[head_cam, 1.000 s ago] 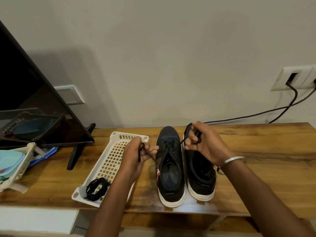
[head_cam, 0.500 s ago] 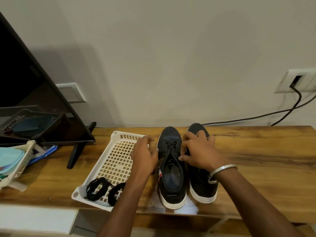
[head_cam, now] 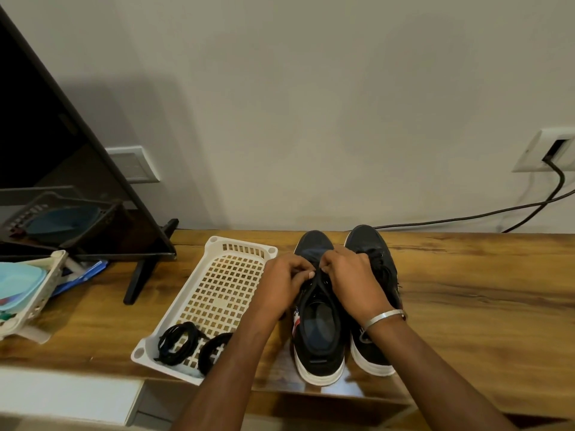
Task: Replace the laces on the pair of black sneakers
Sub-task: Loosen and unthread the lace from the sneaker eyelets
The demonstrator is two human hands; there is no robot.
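Two black sneakers with white soles stand side by side on the wooden table, toes toward the wall: the left sneaker (head_cam: 317,334) and the right sneaker (head_cam: 373,244). My left hand (head_cam: 284,286) and my right hand (head_cam: 351,281) meet over the left sneaker's lacing, fingertips pinched on its black lace near the toe end. A loose black lace lies bunched on the right sneaker's tongue. Two coiled black laces (head_cam: 177,340) lie in the near end of a white perforated tray (head_cam: 224,290) left of the shoes.
A dark screen (head_cam: 62,169) on a black stand leans at the left. A white basket (head_cam: 34,290) with blue items sits at the far left. A black cable (head_cam: 466,217) runs from a wall socket along the table's back edge.
Both hands dropped from holding a lace up in the air to the left sneaker's lacing. A second coiled lace now lies in the tray. The view has tilted slightly.
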